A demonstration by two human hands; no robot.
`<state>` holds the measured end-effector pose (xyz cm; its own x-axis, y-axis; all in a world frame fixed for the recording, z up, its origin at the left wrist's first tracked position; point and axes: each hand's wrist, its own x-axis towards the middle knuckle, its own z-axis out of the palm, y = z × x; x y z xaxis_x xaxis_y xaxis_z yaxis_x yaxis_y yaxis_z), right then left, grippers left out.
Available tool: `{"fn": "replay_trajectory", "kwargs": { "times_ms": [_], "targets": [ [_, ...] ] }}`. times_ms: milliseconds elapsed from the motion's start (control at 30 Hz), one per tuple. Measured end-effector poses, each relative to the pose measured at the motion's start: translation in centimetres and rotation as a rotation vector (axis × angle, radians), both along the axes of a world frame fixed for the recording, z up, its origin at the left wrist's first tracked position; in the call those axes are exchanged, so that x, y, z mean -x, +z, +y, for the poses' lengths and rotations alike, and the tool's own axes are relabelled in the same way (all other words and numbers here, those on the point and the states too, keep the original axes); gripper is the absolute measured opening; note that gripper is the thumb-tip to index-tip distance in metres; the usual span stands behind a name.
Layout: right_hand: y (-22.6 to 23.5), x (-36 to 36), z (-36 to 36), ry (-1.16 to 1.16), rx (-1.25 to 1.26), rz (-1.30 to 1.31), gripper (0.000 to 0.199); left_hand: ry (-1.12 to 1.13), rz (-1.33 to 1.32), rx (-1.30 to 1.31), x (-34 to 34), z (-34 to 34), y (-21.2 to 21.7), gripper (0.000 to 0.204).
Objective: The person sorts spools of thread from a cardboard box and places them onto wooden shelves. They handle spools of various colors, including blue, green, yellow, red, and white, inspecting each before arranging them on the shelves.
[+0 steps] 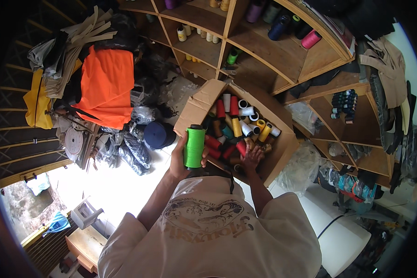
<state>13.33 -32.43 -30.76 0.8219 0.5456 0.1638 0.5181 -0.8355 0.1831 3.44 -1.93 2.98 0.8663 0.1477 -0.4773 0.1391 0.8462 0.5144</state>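
A bright green spool of thread point(194, 147) stands upright in my left hand point(178, 157), whose fingers are wrapped around it just outside the left side of a cardboard box point(192, 109). The box is open on top and holds many thread spools in red, white, yellow, brown and dark green. Inside it, near its front side, my right hand point(252, 157) lies over the spools with its fingers apart. Those fingers touch or sit close beside a red spool point(241, 148). A yellow spool point(265, 132) and a white spool point(246, 128) lie just beyond them.
Wooden shelves point(255, 44) with more spools rise behind the box. Orange fabric point(109, 83) hangs at the left, above plastic bags and a dark blue roll point(159, 135). Clear plastic point(301, 164) lies right of the box, near a large white roll point(340, 238).
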Motion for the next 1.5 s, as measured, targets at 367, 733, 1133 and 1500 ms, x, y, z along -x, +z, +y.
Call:
{"fn": "replay_trajectory", "kwargs": {
  "times_ms": [367, 733, 1133, 1500],
  "targets": [
    [1.8, -3.8, 2.1, -0.209, -0.173, 0.088, 0.052, -0.025, 0.036, -0.045, 0.1, -0.5, -0.6, 0.066],
    [-8.4, -0.7, 5.8, 0.175, 0.356, 1.028, 0.059, -0.032, 0.014, -0.012, 1.4, -0.3, -1.7, 0.068],
    [-0.1, 0.9, 5.2, 0.191, 0.215, 0.797, 0.059, -0.06, 0.028, -0.001, 2.8, -1.1, -2.7, 0.068],
    [-4.4, -1.5, -3.2, 0.158, -0.006, 0.408, 0.019, -0.084, 0.071, -0.006, 3.9, -0.6, -2.9, 0.066]
  ]
}}
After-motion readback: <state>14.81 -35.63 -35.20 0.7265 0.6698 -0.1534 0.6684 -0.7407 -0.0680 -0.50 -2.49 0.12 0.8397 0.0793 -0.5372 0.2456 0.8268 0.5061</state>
